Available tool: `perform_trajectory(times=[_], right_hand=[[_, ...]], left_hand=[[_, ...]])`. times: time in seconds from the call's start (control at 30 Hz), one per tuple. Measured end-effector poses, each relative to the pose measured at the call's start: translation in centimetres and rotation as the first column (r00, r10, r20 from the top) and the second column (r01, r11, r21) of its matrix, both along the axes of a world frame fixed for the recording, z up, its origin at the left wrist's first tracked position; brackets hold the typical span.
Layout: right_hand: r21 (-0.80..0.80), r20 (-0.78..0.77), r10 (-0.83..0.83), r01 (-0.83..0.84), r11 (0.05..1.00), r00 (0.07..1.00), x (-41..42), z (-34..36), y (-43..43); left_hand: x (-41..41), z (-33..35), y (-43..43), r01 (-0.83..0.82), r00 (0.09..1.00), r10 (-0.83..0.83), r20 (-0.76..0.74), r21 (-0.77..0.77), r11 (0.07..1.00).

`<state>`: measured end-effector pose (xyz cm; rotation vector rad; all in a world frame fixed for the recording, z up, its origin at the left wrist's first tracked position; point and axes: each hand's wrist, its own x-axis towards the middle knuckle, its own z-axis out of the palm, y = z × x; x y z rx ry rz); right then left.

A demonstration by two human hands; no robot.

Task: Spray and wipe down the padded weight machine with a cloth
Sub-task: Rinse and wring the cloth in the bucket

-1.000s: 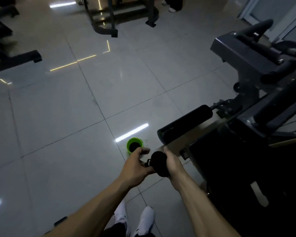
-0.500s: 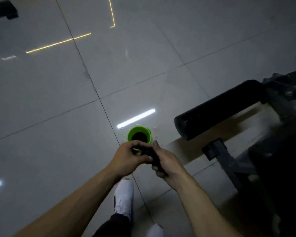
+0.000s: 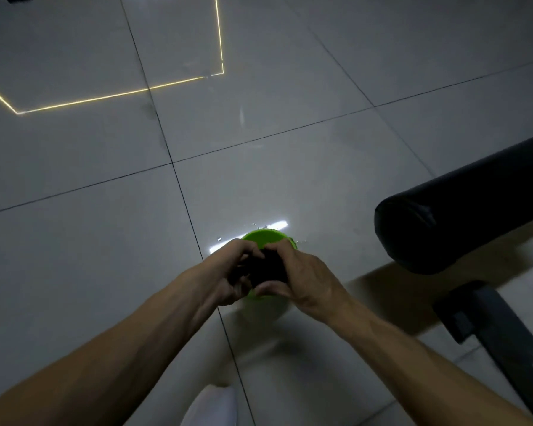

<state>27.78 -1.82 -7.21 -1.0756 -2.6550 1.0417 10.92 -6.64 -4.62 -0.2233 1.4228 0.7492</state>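
Hands now cover most of the green bucket [image 3: 266,235] at lower centre, which showed clear above them before. Left hand [image 3: 226,273] and right hand [image 3: 305,273] both clench the dark cloth [image 3: 270,265]; the padded roller [image 3: 462,204] lies at right. Twisting off-centre could splash water onto slippery tiles [image 3: 74,272].

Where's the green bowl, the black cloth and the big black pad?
green bowl [image 3: 266,236]: head view, far rim.
black cloth [image 3: 270,267]: head view, bunched middle.
black pad [image 3: 462,204]: head view, upper surface.
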Motion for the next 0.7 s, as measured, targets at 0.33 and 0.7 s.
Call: perform_trajectory(times=[0.33,0.7], right_hand=[[-0.945,0.283,-0.719,0.315,-0.093,0.635,-1.9,0.7,1.4],[-0.974,0.170,-0.735,0.227,-0.022,0.657,-4.0,3.8,0.7]], left_hand=[[0.5,-2.7,-2.1,0.923,0.183,0.105,-0.978,0.208,0.325],[-1.1,-2.2,2.0,0.959,-0.134,0.531,-0.837,0.026,0.284]])
